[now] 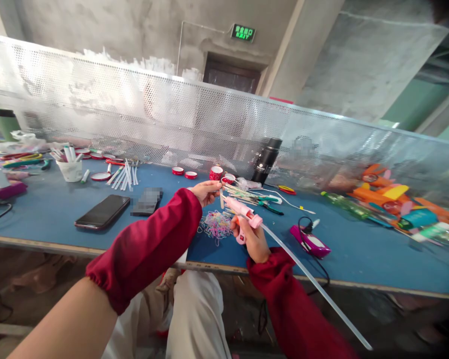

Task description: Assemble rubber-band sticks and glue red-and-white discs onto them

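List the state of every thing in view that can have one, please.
Pink plastic glue gun: gripped in right hand, clear stick trailing behind.
Thin pale stick: pinched by left hand, touching gun's nozzle.
Black smartphone: screen dark, lying flat.
White cup: upright, holding pens.

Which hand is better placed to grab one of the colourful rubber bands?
Probably the left hand: it pinches only a thin stick, just above the rubber band pile. The right hand is full, gripping the pink glue gun.
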Available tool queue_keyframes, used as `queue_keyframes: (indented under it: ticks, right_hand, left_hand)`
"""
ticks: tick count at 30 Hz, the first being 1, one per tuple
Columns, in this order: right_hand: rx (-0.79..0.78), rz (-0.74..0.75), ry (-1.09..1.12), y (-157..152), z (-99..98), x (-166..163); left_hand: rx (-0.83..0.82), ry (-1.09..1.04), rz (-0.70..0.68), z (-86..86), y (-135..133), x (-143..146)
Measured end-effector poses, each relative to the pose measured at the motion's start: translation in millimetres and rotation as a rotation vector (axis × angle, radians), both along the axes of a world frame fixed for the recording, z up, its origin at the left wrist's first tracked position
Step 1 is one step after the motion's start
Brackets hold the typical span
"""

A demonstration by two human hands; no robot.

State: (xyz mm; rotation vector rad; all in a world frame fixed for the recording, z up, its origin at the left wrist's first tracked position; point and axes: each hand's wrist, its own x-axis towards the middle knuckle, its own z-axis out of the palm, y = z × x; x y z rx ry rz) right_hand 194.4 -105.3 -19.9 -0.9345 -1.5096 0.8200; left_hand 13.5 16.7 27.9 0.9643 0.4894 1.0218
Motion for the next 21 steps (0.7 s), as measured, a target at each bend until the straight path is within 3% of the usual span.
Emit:
queue_keyframes:
  ticks: [9,12,16,21]
  right_hand:
    - [0.035,-0.050,-0.003,0,3.0,1]
    - [0.019,-0.033,0.002,-5,17.3,3]
    - [0.013,-0.026,-0.155,-14,43.0,13]
    - [-0.084,0.013,-0.236,-20,71.0,32]
  left_hand:
    - [-0.024,-0.037,-0.001,2.5,0,-2]
    - [-0.019,-0.039,-0.013,2.8,0,-2]
    - [0.007,-0.047,-0.017,3.7,-2,-2]
    - [0.020,-0.026,-0.005,3.2,-2,-3]
